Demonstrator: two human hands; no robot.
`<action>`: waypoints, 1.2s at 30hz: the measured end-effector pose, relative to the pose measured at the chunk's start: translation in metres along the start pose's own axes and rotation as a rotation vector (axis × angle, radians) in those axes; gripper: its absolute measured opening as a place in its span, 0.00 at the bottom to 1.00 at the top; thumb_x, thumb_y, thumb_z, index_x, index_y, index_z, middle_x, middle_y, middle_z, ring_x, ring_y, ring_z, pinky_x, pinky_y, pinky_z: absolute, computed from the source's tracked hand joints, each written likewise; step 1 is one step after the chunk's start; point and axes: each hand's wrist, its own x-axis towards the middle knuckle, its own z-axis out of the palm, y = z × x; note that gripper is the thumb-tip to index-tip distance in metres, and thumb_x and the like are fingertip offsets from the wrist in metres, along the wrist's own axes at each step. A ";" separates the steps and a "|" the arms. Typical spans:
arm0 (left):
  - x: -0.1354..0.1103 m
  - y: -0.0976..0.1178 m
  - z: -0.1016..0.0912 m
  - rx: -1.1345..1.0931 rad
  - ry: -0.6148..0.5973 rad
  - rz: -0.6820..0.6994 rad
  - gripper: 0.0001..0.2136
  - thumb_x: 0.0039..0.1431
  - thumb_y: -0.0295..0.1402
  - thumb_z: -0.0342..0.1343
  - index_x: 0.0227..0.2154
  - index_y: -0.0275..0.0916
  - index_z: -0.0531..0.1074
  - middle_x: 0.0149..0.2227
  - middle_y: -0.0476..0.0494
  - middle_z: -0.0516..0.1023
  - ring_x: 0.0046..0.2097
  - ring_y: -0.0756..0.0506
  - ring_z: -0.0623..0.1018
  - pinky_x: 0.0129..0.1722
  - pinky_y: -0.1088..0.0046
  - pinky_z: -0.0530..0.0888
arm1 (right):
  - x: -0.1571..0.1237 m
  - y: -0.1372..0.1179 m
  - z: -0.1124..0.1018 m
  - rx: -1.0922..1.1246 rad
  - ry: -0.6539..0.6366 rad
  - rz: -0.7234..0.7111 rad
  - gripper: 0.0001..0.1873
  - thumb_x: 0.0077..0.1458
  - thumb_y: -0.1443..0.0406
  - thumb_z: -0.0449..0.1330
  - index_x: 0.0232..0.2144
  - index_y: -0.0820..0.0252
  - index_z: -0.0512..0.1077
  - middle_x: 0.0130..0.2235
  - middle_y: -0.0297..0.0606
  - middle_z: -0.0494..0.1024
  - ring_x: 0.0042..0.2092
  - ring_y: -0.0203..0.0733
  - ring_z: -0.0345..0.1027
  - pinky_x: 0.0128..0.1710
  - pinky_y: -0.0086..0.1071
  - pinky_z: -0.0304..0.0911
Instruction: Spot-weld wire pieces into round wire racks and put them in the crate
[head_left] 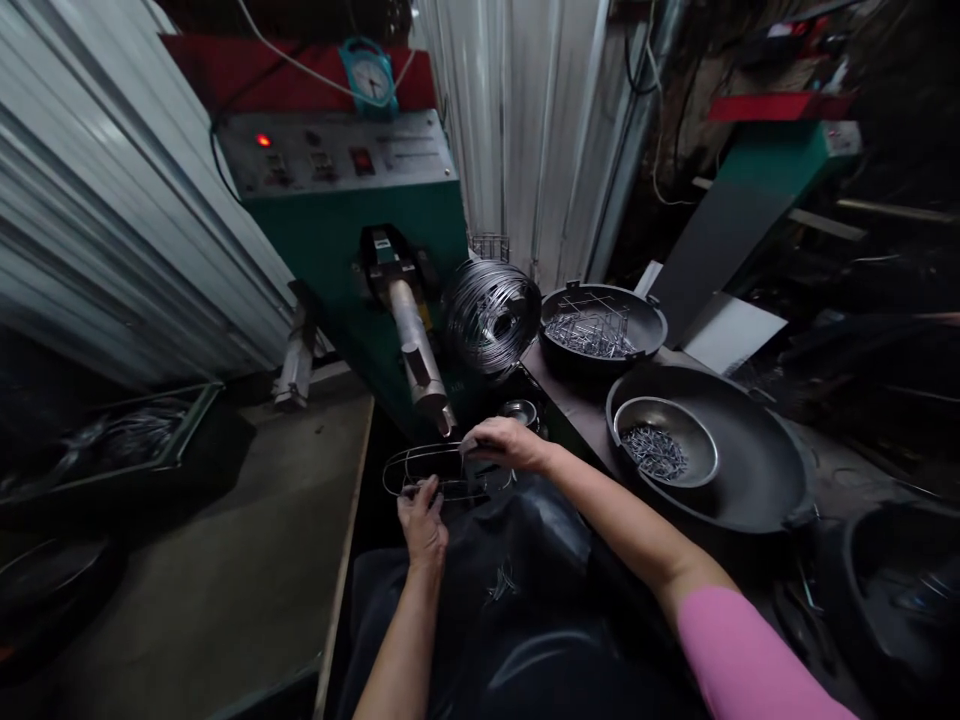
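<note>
A thin oval wire frame (pixel 387 475) is in front of me, just below the tip of the machine's metal arm (pixel 421 370). My left hand (pixel 422 522) pinches its near left side between thumb and fingers. On its right end, my right hand (pixel 504 443) is closed with bent fingers, palm turned down; part of the frame is hidden beneath it. Whether the right fingers also hold a small piece, I cannot tell. Several short wire pieces (pixel 501 582) lie on the dark apron (pixel 540 640) over my lap.
A green machine (pixel 315 235) with a lit red lamp stands ahead. Right of it are a stack of wire rings (pixel 491 315), a black pan (pixel 652 325) of wire parts, and a larger pan (pixel 765 470) with a steel bowl (pixel 705 440) of short pins. A green bin (pixel 191 430) stands left.
</note>
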 end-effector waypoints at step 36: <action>-0.020 -0.011 -0.007 -0.072 -0.040 0.067 0.23 0.30 0.36 0.67 0.27 0.39 0.58 0.30 0.54 0.65 0.33 0.54 0.69 0.36 0.74 0.65 | -0.030 0.025 0.036 0.071 0.239 0.170 0.08 0.47 0.62 0.61 0.29 0.59 0.70 0.29 0.33 0.72 0.34 0.38 0.66 0.38 0.33 0.61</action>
